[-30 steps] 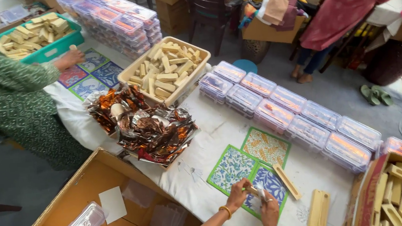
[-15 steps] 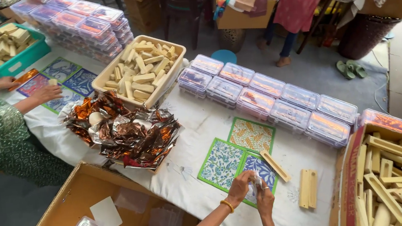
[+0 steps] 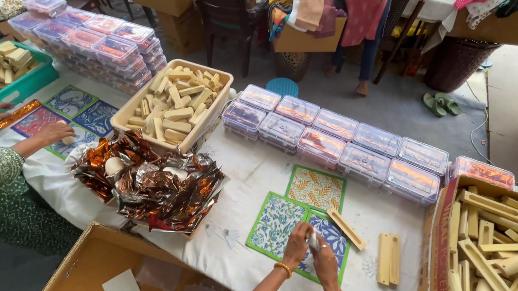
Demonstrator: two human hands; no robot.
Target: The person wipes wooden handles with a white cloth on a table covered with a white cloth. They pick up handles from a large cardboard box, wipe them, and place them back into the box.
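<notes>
- Head view: the left hand and right hand meet over the blue patterned card, fingers pressed together, pinching a small pale piece between them.
- A wooden strip lies just right of the hands, its long axis slanting down-right; the right hand is nearer.
- The hands cover most of the piece, so what it is cannot be told.

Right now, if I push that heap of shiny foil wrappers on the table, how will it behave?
The foil wrappers look thin and crinkled, so they are probably very light and floppy. Loosely heaped, the pile would likely spread and slide apart rather than move as one. Their glossy surfaces suggest that single pieces slip easily over the white cloth.
</notes>
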